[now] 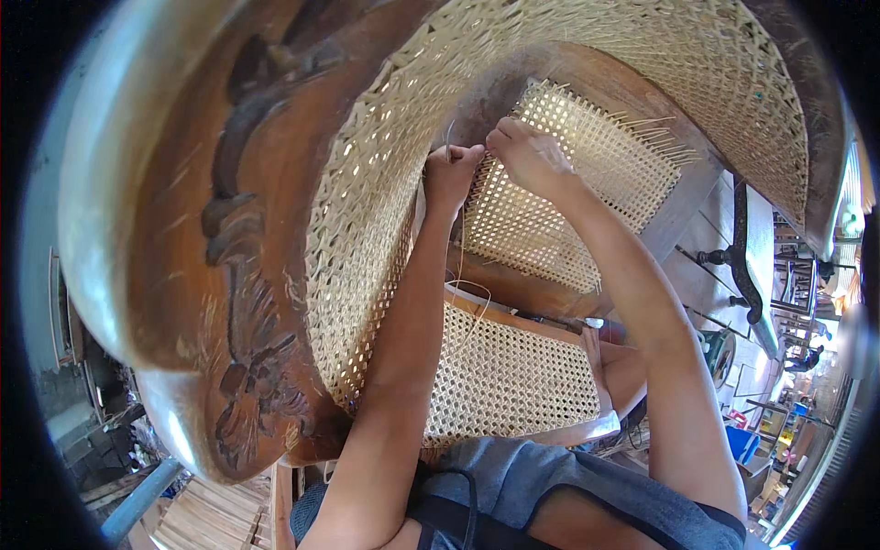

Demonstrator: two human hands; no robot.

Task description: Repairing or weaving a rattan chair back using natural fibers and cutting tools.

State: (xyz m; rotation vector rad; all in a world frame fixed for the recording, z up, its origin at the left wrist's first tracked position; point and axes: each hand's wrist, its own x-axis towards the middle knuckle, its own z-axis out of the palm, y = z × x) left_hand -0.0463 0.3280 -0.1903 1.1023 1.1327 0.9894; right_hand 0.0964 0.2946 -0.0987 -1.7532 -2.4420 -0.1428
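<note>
A woven cane panel lies in a wooden chair seat frame, loose strand ends sticking out along its far and right edges. At its left edge both my hands work close together. My left hand is closed, and a thin, curved, greyish strip sticks up from its fingers. Just right of it, my right hand has its fingers pinched together over the panel's edge; what they hold is hidden. A loose cane strand hangs below my hands and loops over a second cane panel nearer me.
A curved cane backrest in a carved wooden frame rises on the left and arches overhead. Dark wooden furniture legs stand on the right. A blue container is farther right among clutter. Wooden slats lie at lower left.
</note>
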